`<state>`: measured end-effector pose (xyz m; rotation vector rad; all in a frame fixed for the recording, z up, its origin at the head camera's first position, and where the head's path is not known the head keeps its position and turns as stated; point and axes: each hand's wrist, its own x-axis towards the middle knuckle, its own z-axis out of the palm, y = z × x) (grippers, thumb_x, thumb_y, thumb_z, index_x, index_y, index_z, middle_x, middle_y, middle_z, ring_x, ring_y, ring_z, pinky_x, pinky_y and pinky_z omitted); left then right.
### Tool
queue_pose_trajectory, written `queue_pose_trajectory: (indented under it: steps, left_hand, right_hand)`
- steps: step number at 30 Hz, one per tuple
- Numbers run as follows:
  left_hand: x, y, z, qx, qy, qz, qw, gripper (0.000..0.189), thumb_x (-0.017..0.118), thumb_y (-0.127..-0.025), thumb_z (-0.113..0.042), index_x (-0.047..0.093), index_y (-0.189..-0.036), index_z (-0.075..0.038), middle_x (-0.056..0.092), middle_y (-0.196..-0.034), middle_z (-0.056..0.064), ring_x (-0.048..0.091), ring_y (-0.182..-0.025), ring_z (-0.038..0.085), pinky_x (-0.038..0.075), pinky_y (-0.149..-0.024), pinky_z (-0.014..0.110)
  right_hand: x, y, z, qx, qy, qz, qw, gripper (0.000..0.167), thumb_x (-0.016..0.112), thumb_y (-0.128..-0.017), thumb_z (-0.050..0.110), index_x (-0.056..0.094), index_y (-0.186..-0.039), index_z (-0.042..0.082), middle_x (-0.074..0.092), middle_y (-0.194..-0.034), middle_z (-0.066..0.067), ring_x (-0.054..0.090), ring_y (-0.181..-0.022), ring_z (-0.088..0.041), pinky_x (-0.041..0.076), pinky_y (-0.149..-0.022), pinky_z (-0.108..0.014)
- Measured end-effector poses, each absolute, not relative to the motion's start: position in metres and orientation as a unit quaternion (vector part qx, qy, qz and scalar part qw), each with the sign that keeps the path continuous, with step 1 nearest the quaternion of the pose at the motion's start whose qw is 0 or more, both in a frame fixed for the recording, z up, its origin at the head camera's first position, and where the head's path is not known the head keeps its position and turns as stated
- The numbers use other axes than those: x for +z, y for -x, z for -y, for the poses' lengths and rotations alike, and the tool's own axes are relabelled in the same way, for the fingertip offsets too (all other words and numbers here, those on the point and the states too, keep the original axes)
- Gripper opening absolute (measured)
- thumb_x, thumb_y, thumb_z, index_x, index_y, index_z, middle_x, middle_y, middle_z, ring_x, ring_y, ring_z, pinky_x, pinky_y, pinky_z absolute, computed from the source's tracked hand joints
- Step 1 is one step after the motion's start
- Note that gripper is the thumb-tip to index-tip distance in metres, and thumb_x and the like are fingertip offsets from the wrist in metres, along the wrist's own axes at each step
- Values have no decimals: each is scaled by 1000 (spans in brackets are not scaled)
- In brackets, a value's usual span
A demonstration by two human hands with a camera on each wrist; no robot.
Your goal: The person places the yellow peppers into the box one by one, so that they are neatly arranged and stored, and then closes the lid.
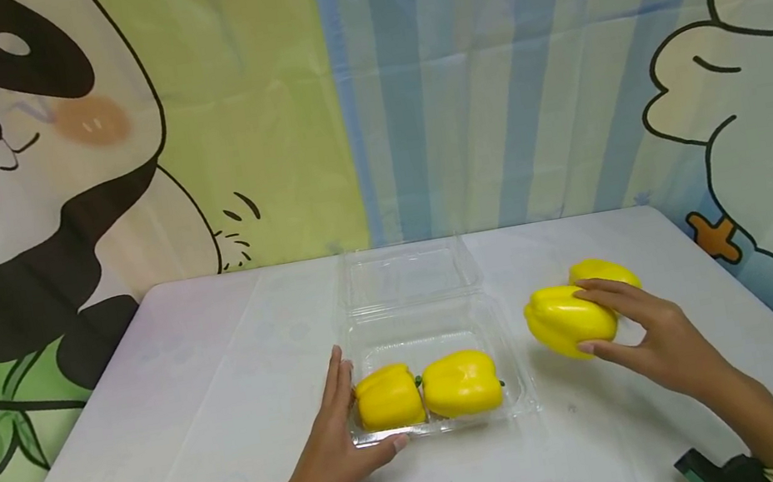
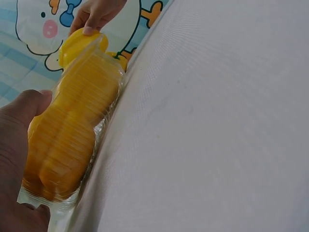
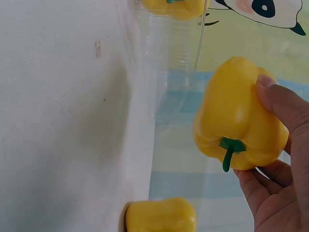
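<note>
My right hand [image 1: 663, 336] holds a yellow bell pepper [image 1: 569, 320] above the table, thumb on one side and fingers on the other. Its green stem [image 3: 232, 147] shows in the right wrist view. Behind it is another yellow pepper [image 1: 604, 271], partly hidden in the head view. My left hand [image 1: 338, 442] rests at the near left corner of a clear plastic clamshell container [image 1: 517, 372], fingers straight along its left side and thumb at the front edge. Two yellow peppers lie side by side in the container's near half, the left one [image 1: 389, 398] and the right one [image 1: 461, 383].
The container's lid [image 1: 407, 276] is folded back toward the far edge of the white table [image 1: 193, 406]. Beyond that edge hangs a cartoon-printed curtain [image 1: 259, 109]. A dark strap device [image 1: 726, 469] is at the right wrist.
</note>
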<state>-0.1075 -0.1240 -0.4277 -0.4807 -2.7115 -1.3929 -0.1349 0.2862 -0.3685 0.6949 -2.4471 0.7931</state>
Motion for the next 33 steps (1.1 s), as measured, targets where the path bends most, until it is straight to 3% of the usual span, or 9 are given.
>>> queue_pose_trajectory:
  steps: [12, 19, 33]
  left_hand:
    - [-427, 108, 124, -451, 149, 880, 19, 122, 84, -71, -49, 5, -158, -15, -4, -163, -2, 24, -143, 28, 26, -108, 52]
    - [-428, 108, 124, -449, 149, 881, 19, 123, 83, -70, -51, 3, -158, -19, -4, -163, -2, 24, -143, 28, 26, -108, 51]
    - [-428, 107, 125, -453, 151, 878, 22, 122, 83, -71, -51, 3, -157, -21, -4, -163, -3, 26, -142, 27, 27, -108, 51]
  right_hand:
    - [-368, 141, -274, 297, -252, 893, 227, 67, 89, -66, 7, 64, -127, 9, 58, -133, -6, 48, -124, -14, 31, -96, -6]
    - [-366, 144, -263, 310, -258, 889, 217, 65, 89, -68, 9, 63, -128, 10, 58, -134, -6, 50, -123, -33, 29, -100, -8]
    - [-362, 152, -253, 321, -281, 880, 209, 68, 88, -69, 9, 61, -132, 13, 55, -138, -3, 50, -125, -21, 34, -99, -11]
